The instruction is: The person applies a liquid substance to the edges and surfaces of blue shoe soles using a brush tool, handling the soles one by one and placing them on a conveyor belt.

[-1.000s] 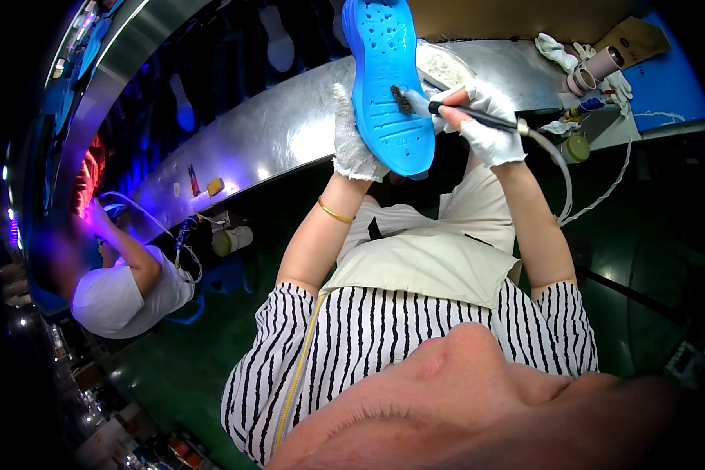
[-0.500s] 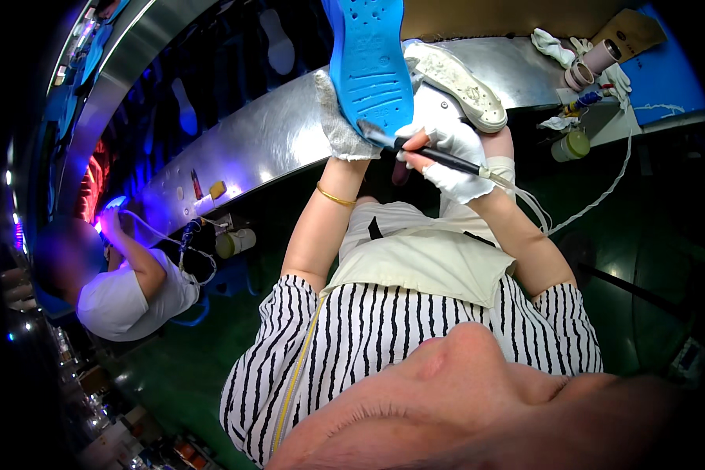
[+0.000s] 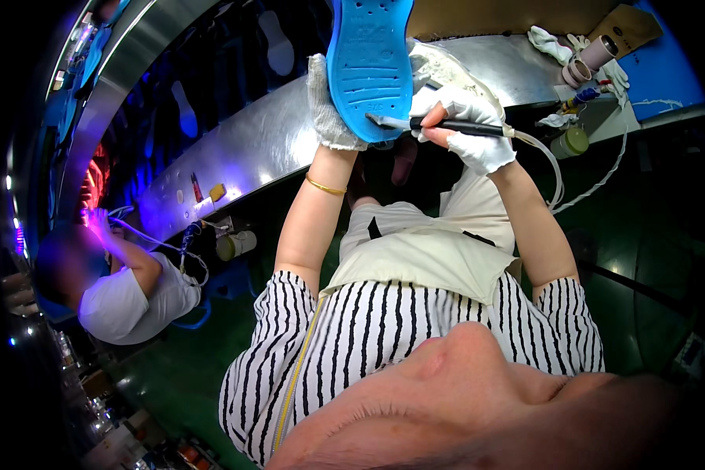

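Observation:
A blue shoe sole (image 3: pixel 370 66) with raised lines and small holes is held up over the bench edge, its lower end toward me. My left hand (image 3: pixel 330 106), in a grey knit glove, is closed on its left side; most of the fingers are hidden behind it. In my right hand (image 3: pixel 466 125), gloved in white with bare fingertips, a black-handled brush (image 3: pixel 470 126) is pinched. Its bristles touch the sole near the lower end. A pale hose (image 3: pixel 552 153) trails from the handle. Behind my right hand lies a white sole (image 3: pixel 446 66), partly covered.
The metal bench (image 3: pixel 251 149) curves leftward, with a yellow block (image 3: pixel 218 192) on it. At right are a pink tumbler (image 3: pixel 599 52), a white glove (image 3: pixel 551 45) and a hanging green-lidded jar (image 3: pixel 572 142). A co-worker (image 3: pixel 137 298) sits at left beside another jar (image 3: pixel 236 244).
The brush has swung flatter, and its tip has moved slightly onto the sole's lower face. My right hand has shifted right and up, now covering more of the white sole.

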Demonstrator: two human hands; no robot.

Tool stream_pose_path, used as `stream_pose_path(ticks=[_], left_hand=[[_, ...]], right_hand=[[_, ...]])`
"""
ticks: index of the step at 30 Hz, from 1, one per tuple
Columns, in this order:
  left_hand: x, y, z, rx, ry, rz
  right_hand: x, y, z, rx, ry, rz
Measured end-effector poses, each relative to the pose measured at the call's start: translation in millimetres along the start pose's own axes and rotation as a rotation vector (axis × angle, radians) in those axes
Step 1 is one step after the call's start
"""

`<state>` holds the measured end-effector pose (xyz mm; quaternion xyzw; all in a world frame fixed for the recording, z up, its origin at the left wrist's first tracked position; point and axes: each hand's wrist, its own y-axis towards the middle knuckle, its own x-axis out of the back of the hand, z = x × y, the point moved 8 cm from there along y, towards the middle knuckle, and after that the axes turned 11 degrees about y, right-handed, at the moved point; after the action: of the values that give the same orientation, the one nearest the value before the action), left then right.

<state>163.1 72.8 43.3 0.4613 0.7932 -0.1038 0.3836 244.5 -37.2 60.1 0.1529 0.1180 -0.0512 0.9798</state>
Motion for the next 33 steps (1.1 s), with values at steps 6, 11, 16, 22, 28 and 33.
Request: stream_pose_path(ticks=[6,11,16,22,28,33], left_hand=[[13.2,9.0,-6.4,0.016,-0.016,0.021],[-10.0,8.1,-17.9,-0.009,-0.239,0.204],[22.5,10.6,-11.1,0.072,-0.101,-0.054],[41.7,19.5,-9.6,0.179,0.154,-0.168],[38.8,15.9,2.9,0.408,0.32,-0.206],[31.0,15.7,8.5,0.506,0.438,-0.2]], right_hand=[[-12.9,-18.2,-19.4,-0.168,-0.048,0.043],[-8.9,-23.3,-17.8,-0.212,0.122,0.017],[-21.0,7.6,38.0,0.367,-0.393,0.08],[-17.9,14.0,6.7,0.227,-0.29,0.167],[-8.4,18.2,-7.7,-0.171,-0.274,0.199],[-1.1,17.0,-2.4,-0.117,-0.247,0.28]])
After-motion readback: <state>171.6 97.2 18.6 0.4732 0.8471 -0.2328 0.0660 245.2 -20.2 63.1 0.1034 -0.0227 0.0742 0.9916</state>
